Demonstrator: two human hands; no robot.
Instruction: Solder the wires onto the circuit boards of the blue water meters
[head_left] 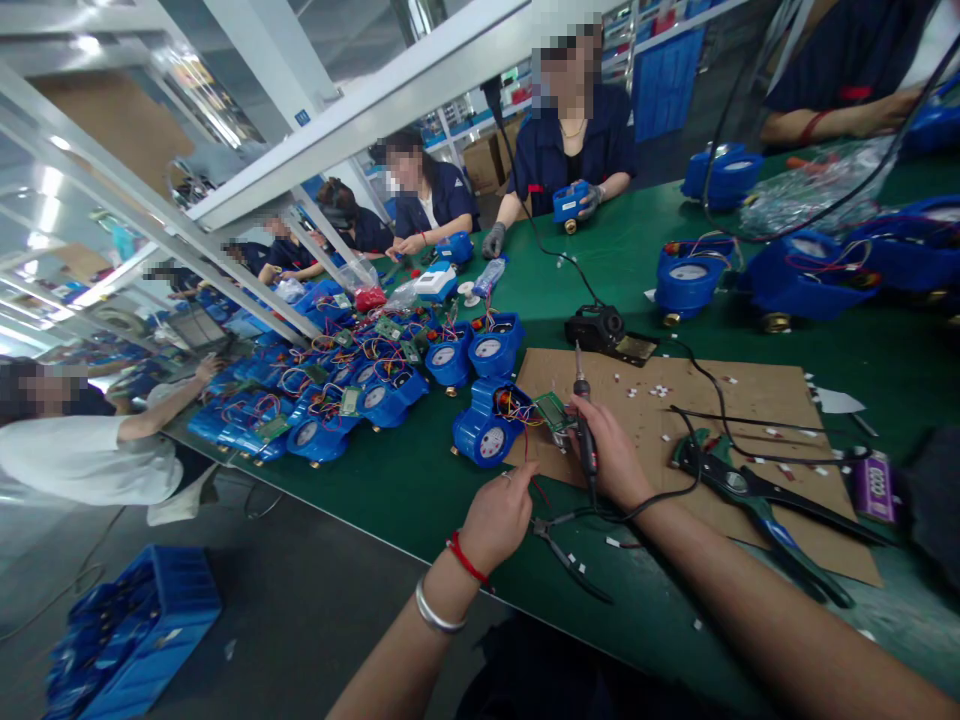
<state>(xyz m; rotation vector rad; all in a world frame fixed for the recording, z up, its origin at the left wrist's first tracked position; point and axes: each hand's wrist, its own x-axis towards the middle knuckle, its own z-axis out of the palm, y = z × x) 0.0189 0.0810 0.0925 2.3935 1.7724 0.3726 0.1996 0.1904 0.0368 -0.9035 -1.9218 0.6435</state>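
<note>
My right hand point(616, 452) is closed around a soldering iron point(586, 425), its tip pointing up and away from me. A green circuit board point(553, 410) sits at the fingers of that hand; whether they also grip it is hard to see. Coloured wires run from the board to a blue water meter point(489, 430) with a round white dial. My left hand point(496, 515) pinches a thin red wire point(526, 447) just in front of the meter. Beneath the hands lie a brown cardboard sheet point(637, 400) and wire cutters point(559, 560).
Large green-handled shears point(750, 490) and a purple box point(874, 487) lie at right. A soldering stand point(596, 328) is behind the cardboard. Several blue meters point(390, 390) crowd the left; others point(686, 275) stand at right. Co-workers point(574, 140) sit across the green table point(420, 490).
</note>
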